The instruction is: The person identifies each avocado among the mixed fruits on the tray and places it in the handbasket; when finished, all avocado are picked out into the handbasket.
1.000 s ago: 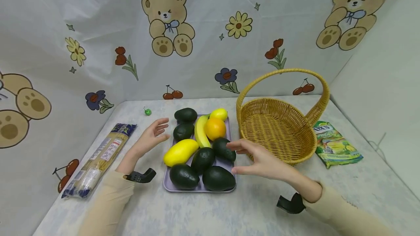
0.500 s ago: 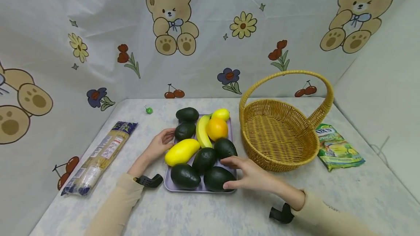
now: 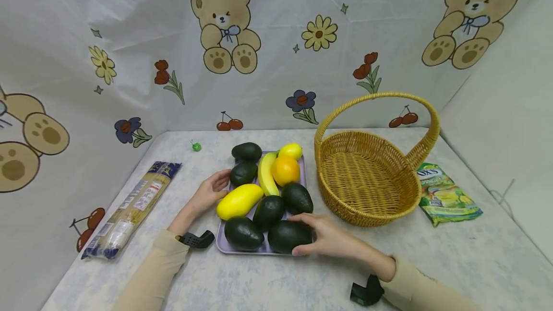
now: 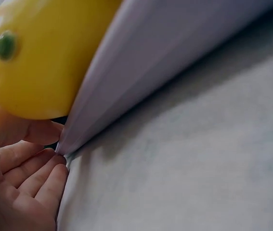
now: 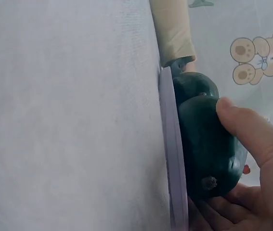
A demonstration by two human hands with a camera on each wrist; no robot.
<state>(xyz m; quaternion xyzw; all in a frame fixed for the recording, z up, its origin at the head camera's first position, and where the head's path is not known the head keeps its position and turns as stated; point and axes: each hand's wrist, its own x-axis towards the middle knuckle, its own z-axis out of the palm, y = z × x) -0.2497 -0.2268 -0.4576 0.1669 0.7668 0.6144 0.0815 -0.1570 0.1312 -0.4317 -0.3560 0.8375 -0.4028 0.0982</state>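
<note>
My right hand [image 3: 332,238] grips the dark green avocado [image 3: 285,237] at the front right corner of the lilac tray [image 3: 242,252]. In the right wrist view the thumb lies on the avocado's side and the fingers curl beneath it, with a second avocado [image 5: 194,85] behind. My left hand [image 3: 209,192] is at the tray's left edge, beside the yellow mango [image 3: 239,201]. The left wrist view shows its thumb and fingertips meeting at the tray rim [image 4: 76,115]. Several more avocados, a banana [image 3: 267,174], an orange [image 3: 285,170] and a lemon [image 3: 290,151] lie on the tray.
A wicker basket [image 3: 367,217] with a tall handle stands right of the tray. Beyond it lies a green snack bag [image 3: 447,196]. A pack of dry noodles [image 3: 134,210] rests at far left, and a small green ball [image 3: 196,147] sits further back.
Both hands have come in to the tray. The left has moved right onto its edge. The right has moved down and left, from above the tray's right side onto the front right avocado.
</note>
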